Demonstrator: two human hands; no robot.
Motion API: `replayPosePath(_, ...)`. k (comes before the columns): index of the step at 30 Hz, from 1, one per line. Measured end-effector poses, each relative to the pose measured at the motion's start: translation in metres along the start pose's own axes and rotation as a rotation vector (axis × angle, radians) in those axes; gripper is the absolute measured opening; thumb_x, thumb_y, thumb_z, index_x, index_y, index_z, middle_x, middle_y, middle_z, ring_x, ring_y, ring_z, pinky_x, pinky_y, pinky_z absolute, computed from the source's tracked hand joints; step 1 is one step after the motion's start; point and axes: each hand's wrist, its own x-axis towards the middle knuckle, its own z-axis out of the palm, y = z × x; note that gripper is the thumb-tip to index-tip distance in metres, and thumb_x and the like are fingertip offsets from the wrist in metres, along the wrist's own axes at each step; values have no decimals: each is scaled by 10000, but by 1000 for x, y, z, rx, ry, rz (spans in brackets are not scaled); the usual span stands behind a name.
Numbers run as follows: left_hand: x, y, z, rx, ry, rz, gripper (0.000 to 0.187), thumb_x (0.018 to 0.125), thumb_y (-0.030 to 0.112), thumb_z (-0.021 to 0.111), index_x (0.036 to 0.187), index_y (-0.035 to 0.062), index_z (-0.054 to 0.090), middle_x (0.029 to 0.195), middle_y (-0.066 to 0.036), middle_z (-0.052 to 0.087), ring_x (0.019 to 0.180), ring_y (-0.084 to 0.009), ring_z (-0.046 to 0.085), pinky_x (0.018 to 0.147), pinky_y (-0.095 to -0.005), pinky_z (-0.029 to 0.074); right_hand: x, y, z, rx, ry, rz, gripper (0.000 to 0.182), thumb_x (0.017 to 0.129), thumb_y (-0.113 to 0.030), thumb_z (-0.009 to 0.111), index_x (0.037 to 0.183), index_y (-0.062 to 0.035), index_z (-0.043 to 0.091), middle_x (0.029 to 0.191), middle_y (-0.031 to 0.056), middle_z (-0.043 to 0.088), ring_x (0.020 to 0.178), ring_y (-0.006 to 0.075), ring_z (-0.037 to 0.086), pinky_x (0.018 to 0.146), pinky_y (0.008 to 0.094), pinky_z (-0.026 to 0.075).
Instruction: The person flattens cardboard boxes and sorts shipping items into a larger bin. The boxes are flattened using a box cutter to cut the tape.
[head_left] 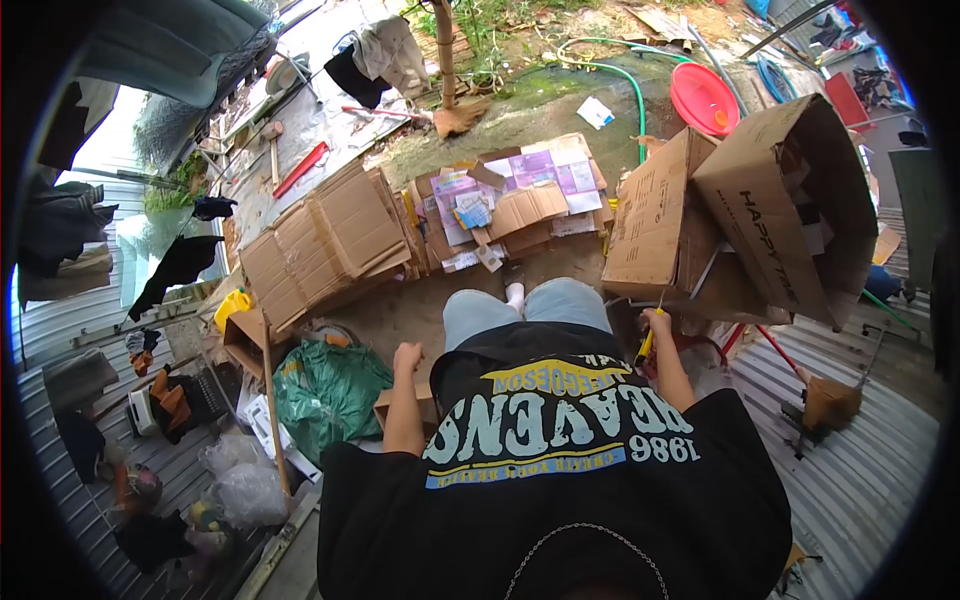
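My right hand (660,325) is wrapped round a yellow box cutter (646,347), beside my right thigh. A thin tip points up from it toward the lower edge of an open cardboard box (655,225). On the other side, my left hand (407,356) is curled into a loose fist beside my left thigh, with nothing visible in it. Flattened cardboard (325,235) lies in a stack ahead of that hand. Straight in front of my knees is a pile of purple-and-white printed card and brown pieces (510,200).
A larger box marked HAPPY (760,215) leans at the right. Green plastic sacking (335,390) and a wooden stick (272,400) are at my left. Farther off lie a red basin (703,98), a green hose (640,95) and a wooden post (445,55).
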Motion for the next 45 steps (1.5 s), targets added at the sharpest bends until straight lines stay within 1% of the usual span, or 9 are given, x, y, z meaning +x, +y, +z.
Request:
replayPosePath(3,-21,-46,32,-50,6,-76,294,661,262,528,820,39,633,821,-160,611,805,-304,581,734,-383,445,-3,1,3,0,-106,-93,135,714,-105,569,811,-11,577,647,66,577,403,117,461,391,250,398)
replayPosePath(6,-23,-80,81,50,216,191,305,670,250,532,834,8,618,804,-151,611,756,-293,584,752,-377,439,-8,2,12,-19,-143,-122,186,738,-140,571,874,-13,571,729,83,605,428,102,470,393,236,399)
replayPosePath(10,-52,-71,109,190,70,329,306,673,255,531,833,9,618,806,-151,610,759,-291,584,749,-374,439,-30,22,8,22,-193,-188,203,738,-149,577,892,-16,570,745,82,610,429,96,468,399,229,402)
replayPosePath(19,-104,-92,113,428,-50,380,311,680,267,531,833,12,620,809,-151,610,766,-285,584,744,-367,441,-41,187,-42,-41,-169,-21,181,709,-153,591,840,-31,566,699,82,611,424,122,475,396,261,397)
replayPosePath(23,-122,-100,98,479,-30,347,313,683,273,530,833,13,620,811,-151,609,769,-282,585,741,-364,441,-57,215,-46,8,-146,258,157,709,-149,581,795,-32,523,701,92,614,412,139,473,377,281,388)
replayPosePath(33,-135,-105,83,509,17,347,318,691,286,529,832,16,622,815,-152,609,776,-276,585,735,-357,443,-66,197,-20,147,-176,114,200,719,-198,576,695,-4,616,482,40,495,373,150,458,369,276,364)
replayPosePath(37,-127,-115,85,483,11,321,320,695,291,529,832,18,623,816,-152,608,779,-273,585,732,-354,443,-61,198,-20,100,-216,120,188,724,-190,569,722,-7,610,527,58,538,382,147,459,371,273,369)
replayPosePath(39,-136,-117,91,487,5,329,321,696,294,529,832,18,623,817,-152,608,781,-272,585,731,-352,444,-62,195,-25,88,-259,156,166,739,-158,561,848,-32,555,715,99,624,414,118,467,380,249,389)
replayPosePath(45,-146,-132,114,434,-19,292,325,701,302,528,831,20,624,820,-152,608,785,-268,586,727,-347,445,-54,182,-35,18,-268,129,172,733,-157,570,854,-36,554,700,93,618,407,123,460,377,266,392)
